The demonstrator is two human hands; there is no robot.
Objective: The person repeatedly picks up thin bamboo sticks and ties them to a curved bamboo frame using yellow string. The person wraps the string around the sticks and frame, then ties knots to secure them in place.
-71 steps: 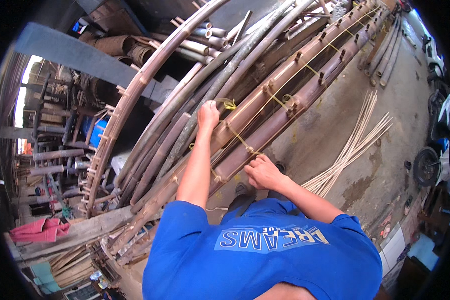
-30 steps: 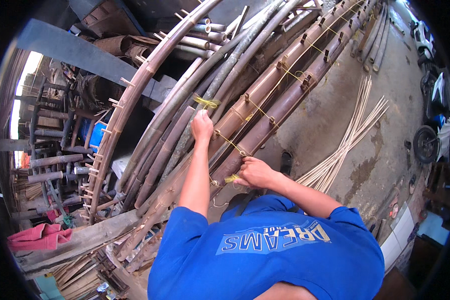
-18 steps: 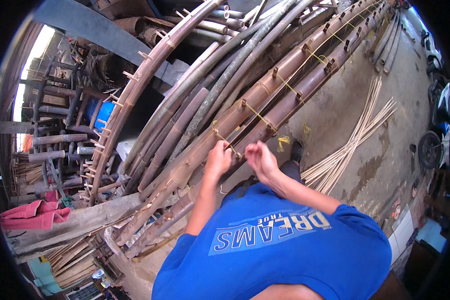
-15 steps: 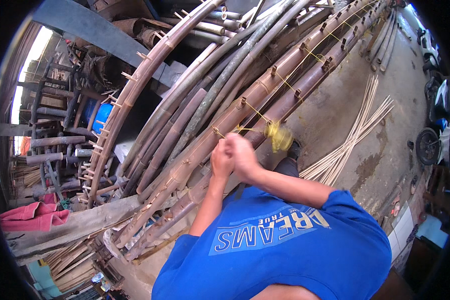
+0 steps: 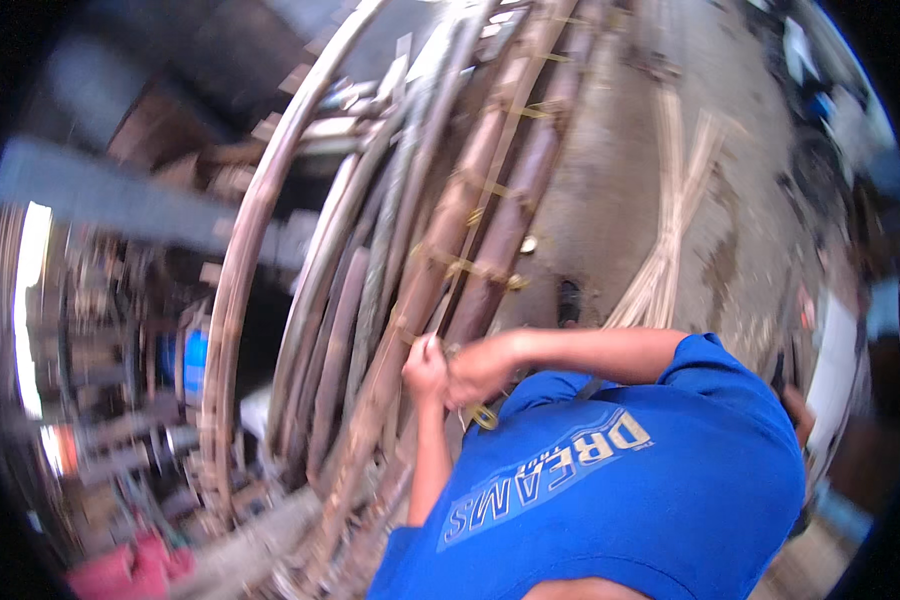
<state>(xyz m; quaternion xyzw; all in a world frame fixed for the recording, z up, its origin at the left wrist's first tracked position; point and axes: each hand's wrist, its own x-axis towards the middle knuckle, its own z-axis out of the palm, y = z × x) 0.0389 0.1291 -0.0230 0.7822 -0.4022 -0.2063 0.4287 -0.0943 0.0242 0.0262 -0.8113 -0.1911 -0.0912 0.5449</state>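
Two long brown bamboo poles lie side by side, the left pole [image 5: 475, 165] and the right pole [image 5: 530, 195], with yellow cord [image 5: 460, 262] tied across them at intervals. Over their near part my hands are close together, almost touching. My left hand [image 5: 427, 372] is closed in a pinch, its fingertips upward; what it grips is too blurred to name. Just right of it, my right hand [image 5: 482, 368] is closed, its fingers partly hidden. A small bundle of yellow cord [image 5: 485, 416] hangs just below the right hand.
More bamboo poles [image 5: 355, 300] lie to the left, beside a curved pole [image 5: 255, 220]. Thin pale sticks [image 5: 667, 235] lie crossed on the concrete floor [image 5: 605, 150] at right. A blue container [image 5: 196, 362] and a red cloth [image 5: 135, 568] are at far left.
The view has swung and blurred, so the poles now run more steeply. My hands have come nearer my body, and the yellow bundle has moved from right of them to below the right hand.
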